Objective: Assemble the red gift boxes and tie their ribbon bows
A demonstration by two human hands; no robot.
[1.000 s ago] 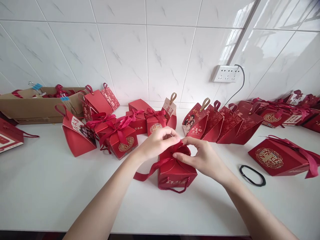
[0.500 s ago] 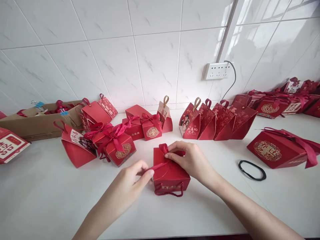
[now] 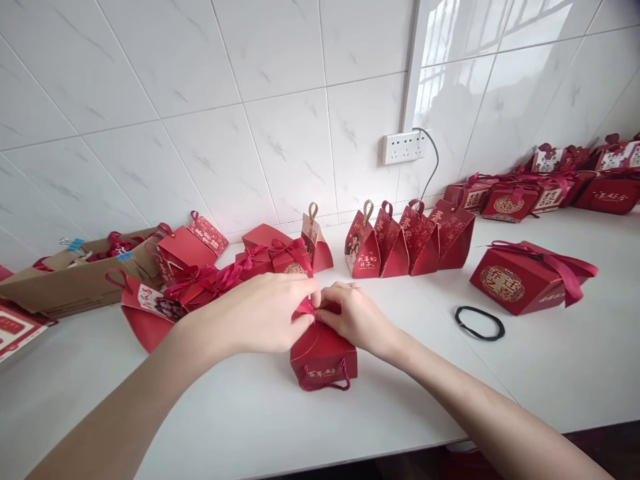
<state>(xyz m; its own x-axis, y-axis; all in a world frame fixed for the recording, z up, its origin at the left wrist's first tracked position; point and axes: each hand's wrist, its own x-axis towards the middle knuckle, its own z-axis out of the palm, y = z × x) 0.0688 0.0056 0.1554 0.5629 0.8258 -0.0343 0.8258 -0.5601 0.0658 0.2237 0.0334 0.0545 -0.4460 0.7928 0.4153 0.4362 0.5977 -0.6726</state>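
A red gift box [image 3: 325,357] with a twisted cord handle [image 3: 327,387] on its near side stands upright on the white table in front of me. Above its lid, my left hand [image 3: 260,313] pinches a red ribbon [image 3: 306,308] between thumb and fingers. My right hand [image 3: 357,317] is closed at the same spot, its fingertips pressed together on the ribbon at the top of the box. Both hands nearly meet there, and they hide most of the ribbon and the far part of the lid.
Behind stand several triangular red boxes [image 3: 423,240]. A ribboned box [image 3: 520,280] and a black elastic band [image 3: 480,324] lie to the right. At left is a cardboard tray [image 3: 65,293] with blue clips. A power strip [image 3: 405,147] is on the tiled wall.
My left hand has moved up and inward from the box's left side, bringing its ribbon end to my right hand. The view has shifted, swinging a little to the right.
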